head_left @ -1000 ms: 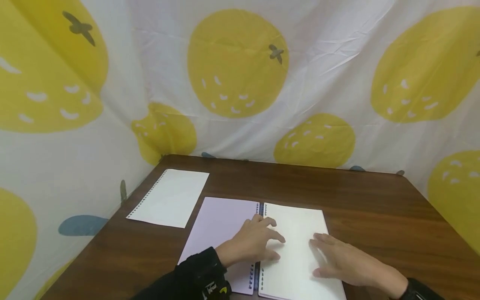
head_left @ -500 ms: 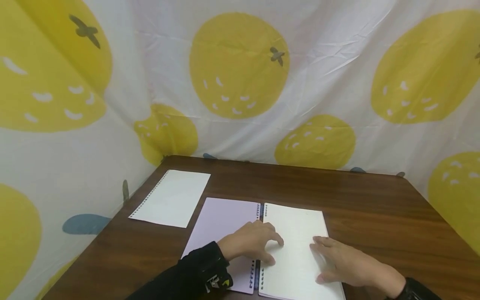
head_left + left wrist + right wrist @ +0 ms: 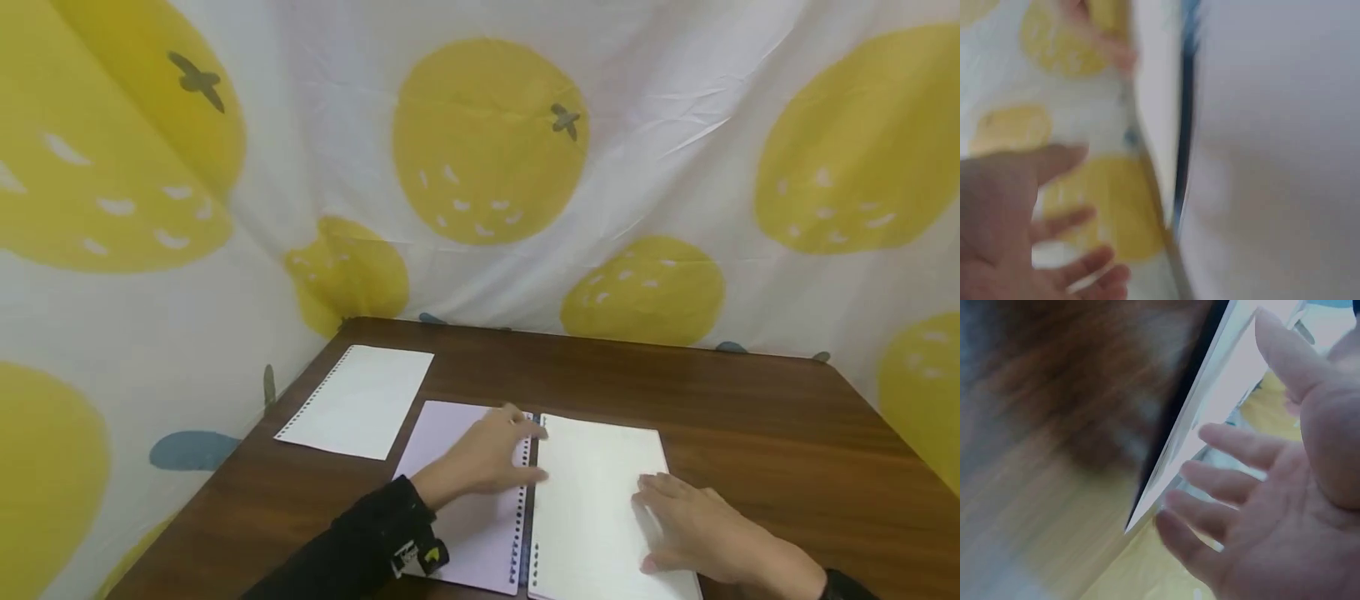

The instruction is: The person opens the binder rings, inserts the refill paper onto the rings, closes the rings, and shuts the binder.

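A ring-bound notebook lies spread on the table, its lilac left side [image 3: 480, 546] and its white page block [image 3: 592, 517] parted by a dark ring spine [image 3: 530, 508]. My left hand [image 3: 480, 454] hovers over the lilac side, fingertips reaching to the spine near its far end. In the left wrist view, the fingers of the left hand [image 3: 1035, 231] are spread and blurred, with nothing between them. My right hand [image 3: 693, 529] is at the outer edge of the white pages, fingertips over the paper. Seen from the right wrist, the right hand [image 3: 1254, 500] has extended, separated fingers.
A loose white sheet with punched holes [image 3: 360, 404] lies flat to the left, beyond the notebook. Brown wooden table [image 3: 750, 417] surrounds the notebook. A white curtain with yellow fruit prints [image 3: 487, 142] hangs along the table's back and left edges.
My left hand has lifted off the white page and moved left and away from me, toward the far part of the spine. The right hand stays by the page edge. The head view shifts slightly.
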`<state>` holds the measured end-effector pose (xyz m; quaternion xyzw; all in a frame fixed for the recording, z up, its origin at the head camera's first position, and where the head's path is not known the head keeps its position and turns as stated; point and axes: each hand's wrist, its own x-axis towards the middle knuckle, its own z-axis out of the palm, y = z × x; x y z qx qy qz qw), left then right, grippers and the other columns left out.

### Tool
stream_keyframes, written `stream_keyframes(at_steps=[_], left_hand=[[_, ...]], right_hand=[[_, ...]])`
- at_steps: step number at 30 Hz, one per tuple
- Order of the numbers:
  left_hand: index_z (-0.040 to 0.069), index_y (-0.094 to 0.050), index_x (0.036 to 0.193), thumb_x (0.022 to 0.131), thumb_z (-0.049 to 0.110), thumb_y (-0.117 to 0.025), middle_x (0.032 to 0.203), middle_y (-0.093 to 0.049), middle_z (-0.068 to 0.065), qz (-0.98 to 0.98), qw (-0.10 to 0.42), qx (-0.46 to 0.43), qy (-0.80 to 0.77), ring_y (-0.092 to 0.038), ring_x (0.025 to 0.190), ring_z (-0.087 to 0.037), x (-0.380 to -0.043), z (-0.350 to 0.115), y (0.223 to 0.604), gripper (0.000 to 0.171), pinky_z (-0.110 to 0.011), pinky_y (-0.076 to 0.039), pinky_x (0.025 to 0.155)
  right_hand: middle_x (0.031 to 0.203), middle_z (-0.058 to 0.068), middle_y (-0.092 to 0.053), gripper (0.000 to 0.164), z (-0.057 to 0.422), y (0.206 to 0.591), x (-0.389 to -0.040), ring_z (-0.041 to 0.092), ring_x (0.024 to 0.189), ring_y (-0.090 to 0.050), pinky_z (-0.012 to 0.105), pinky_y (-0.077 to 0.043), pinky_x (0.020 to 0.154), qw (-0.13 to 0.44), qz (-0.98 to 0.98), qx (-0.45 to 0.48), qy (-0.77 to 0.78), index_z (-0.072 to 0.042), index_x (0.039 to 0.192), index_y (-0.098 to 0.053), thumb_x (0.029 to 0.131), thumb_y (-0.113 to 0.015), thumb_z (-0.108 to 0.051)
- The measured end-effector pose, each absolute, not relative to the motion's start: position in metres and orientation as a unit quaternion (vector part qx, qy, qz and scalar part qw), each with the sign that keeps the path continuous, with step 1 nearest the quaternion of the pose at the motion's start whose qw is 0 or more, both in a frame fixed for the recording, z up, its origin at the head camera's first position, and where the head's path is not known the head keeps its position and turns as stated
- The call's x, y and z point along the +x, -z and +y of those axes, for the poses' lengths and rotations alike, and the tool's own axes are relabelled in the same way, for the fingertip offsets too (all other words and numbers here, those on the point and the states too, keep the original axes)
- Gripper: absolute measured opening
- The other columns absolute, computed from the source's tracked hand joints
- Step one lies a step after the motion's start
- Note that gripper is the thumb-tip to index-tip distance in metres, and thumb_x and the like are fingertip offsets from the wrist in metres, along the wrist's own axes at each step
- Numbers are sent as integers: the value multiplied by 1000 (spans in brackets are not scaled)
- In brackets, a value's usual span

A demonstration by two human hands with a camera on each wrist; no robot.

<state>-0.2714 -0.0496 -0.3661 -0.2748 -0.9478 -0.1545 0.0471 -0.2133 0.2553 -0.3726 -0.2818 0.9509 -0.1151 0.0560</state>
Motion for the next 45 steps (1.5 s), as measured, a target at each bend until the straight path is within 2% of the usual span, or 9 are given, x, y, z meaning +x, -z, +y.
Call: stream_keyframes(at_steps=[5,8,13,16,21,28,38,42,45], left_hand=[[-4,-61,119,86,41,-69,114,-59,-20,-968,97,-111,202,-58,103,-34,-312,-125,337,56,-45,-49,84],[-13,-56,120,89,40,-65,112,-60,-28,-977,79,-25,197,-60,97,-38,-333,-184,334,63,-47,-50,79],[-24,-42,126,93,37,-60,122,-50,-40,-970,2,53,237,-55,105,-48,-351,-258,345,72,-53,-48,85],[-25,-39,126,93,36,-60,121,-49,-40,-961,-33,74,265,-55,101,-46,-354,-277,353,73,-51,-49,83],[-23,-44,122,92,35,-61,113,-54,-35,-959,-52,95,263,-56,91,-40,-356,-284,362,68,-48,-50,78],[-17,-51,123,90,43,-63,119,-54,-34,-970,-66,109,206,-50,102,-46,-356,-278,364,70,-58,-42,87],[-17,-53,120,85,39,-69,115,-47,-38,-969,-65,141,195,-37,112,-55,-353,-270,359,68,-65,-32,94],[-21,-49,120,84,28,-72,115,-48,-36,-964,-60,137,220,-46,106,-50,-353,-274,364,65,-61,-39,91],[-23,-44,122,86,16,-66,120,-47,-37,-958,-51,136,249,-50,105,-46,-354,-275,364,58,-57,-43,91]], right_hand=[[131,13,-57,67,248,367,-211,34,117,-55,52,-46,90,-53,947,-261,180,-3,132,-56,84,-71,-47],[131,11,-58,63,244,364,-209,29,107,-62,44,-50,85,-73,937,-241,244,-4,134,-55,88,-68,-45],[126,7,-62,51,244,362,-209,26,102,-63,40,-53,79,-115,932,-216,269,-8,130,-59,89,-70,-36],[122,4,-63,45,247,363,-210,24,102,-62,39,-52,79,-133,932,-206,268,-9,127,-61,90,-70,-33],[121,3,-64,41,248,368,-206,26,105,-61,41,-52,80,-139,924,-213,285,-9,125,-62,90,-70,-30],[112,-5,-65,35,250,367,-198,16,83,-54,27,-47,69,-165,925,-197,281,-15,120,-64,88,-73,-26],[111,-1,-67,32,253,361,-195,19,87,-57,36,-50,75,-168,923,-187,292,-14,118,-66,89,-73,-24],[111,-3,-67,32,254,364,-192,18,86,-56,34,-48,74,-155,928,-177,289,-15,119,-65,89,-72,-25],[110,-3,-67,32,254,366,-192,18,84,-54,32,-47,72,-157,927,-179,289,-15,119,-65,89,-72,-25]])
